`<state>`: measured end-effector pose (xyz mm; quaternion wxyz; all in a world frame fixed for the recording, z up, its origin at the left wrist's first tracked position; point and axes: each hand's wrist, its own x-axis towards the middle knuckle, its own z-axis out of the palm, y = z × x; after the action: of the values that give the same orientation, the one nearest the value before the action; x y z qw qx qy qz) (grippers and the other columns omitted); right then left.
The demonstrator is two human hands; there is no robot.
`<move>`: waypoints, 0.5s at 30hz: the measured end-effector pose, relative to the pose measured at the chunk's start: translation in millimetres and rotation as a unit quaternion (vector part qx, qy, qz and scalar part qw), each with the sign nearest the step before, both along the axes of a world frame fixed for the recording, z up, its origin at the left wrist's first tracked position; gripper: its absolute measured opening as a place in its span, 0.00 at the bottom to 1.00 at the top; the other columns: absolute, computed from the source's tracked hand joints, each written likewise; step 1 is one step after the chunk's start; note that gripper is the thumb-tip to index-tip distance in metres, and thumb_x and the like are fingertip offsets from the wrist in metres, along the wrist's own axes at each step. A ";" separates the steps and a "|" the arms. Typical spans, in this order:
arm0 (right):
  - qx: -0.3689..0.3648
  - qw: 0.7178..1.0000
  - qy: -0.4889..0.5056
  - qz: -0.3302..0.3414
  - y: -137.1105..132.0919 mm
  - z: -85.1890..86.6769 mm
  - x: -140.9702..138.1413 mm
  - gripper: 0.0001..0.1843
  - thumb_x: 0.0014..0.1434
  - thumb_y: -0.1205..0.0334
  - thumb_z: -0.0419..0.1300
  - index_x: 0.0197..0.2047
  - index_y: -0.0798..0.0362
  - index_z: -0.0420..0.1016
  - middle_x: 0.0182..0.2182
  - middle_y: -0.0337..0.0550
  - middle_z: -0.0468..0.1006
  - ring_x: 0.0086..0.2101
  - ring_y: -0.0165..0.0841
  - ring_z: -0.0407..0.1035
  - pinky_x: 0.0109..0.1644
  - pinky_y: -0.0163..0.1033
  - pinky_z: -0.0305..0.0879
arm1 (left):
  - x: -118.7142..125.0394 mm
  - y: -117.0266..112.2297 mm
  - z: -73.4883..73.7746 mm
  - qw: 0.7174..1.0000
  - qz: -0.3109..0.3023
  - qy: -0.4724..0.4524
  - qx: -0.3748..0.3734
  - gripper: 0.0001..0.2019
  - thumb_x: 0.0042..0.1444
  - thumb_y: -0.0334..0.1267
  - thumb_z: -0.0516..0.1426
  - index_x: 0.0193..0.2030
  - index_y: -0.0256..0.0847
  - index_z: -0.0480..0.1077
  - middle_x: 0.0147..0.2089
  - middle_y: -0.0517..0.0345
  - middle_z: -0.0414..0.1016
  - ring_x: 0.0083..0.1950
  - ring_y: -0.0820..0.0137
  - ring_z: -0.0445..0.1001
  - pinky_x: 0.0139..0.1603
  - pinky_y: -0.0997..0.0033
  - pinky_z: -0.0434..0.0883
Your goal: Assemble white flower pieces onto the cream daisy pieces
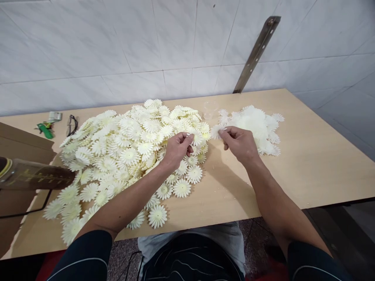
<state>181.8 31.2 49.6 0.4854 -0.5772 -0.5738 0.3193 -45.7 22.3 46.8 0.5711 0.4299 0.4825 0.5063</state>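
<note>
A large heap of pale yellow plastic daisy flowers [123,148] covers the left half of the wooden table [307,156]. My left hand [175,150] hovers over the heap's right edge, fingers pinched on a daisy flower [195,137]. My right hand [238,142] is just right of it, thumb and fingers pinched on a small white daisy flower [217,130]. Behind my right hand lies a smaller pile of whiter flowers [258,127].
A slanted metal bar [258,52] leans against the tiled wall. A green tool [45,130] and glasses [72,124] lie at the far left. A brown cardboard box [17,156] and a dark handle [35,175] sit at the left edge. A clear cup [208,110] stands at the back.
</note>
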 end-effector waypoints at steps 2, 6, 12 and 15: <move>0.045 0.995 -0.058 -0.069 2.5 4.0 12.2 0.20 0.60 0.41 0.72 0.41 0.51 0.85 0.27 0.40 0.80 0.26 0.35 0.72 0.32 0.41 0.73 | 0.9 -0.6 0.3 1.000 -0.008 0.010 -0.005 0.16 0.61 0.44 0.73 0.31 0.39 0.74 0.20 0.62 0.72 0.19 0.77 0.69 0.21 0.79 0.66; 0.082 0.952 -0.214 -0.204 10.6 14.1 44.3 0.11 0.66 0.52 0.66 0.40 0.50 0.85 0.35 0.46 0.85 0.33 0.39 0.76 0.53 0.52 0.78 | 2.1 -1.6 -0.9 1.000 -0.016 0.017 -0.007 0.15 0.62 0.43 0.73 0.31 0.39 0.74 0.19 0.62 0.72 0.20 0.76 0.70 0.20 0.79 0.66; 0.006 0.919 -0.265 -0.291 22.9 16.0 87.1 0.15 0.57 0.67 0.74 0.47 0.52 0.80 0.37 0.42 0.79 0.38 0.39 0.74 0.58 0.53 0.76 | 2.5 -2.7 -3.3 0.998 -0.042 0.036 -0.004 0.20 0.55 0.50 0.77 0.30 0.39 0.76 0.21 0.62 0.72 0.22 0.76 0.71 0.21 0.78 0.66; 0.056 0.910 -0.281 -0.299 27.3 7.8 99.2 0.12 0.58 0.71 0.70 0.45 0.54 0.80 0.36 0.42 0.77 0.33 0.34 0.72 0.51 0.50 0.77 | 2.9 -2.5 -3.8 0.998 -0.044 0.044 -0.007 0.19 0.55 0.49 0.77 0.31 0.39 0.77 0.20 0.63 0.71 0.22 0.76 0.70 0.20 0.77 0.65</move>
<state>281.0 58.4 57.4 0.4086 -0.7595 -0.5039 -0.0484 -42.8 19.8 43.0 0.5741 0.4686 0.4915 0.4574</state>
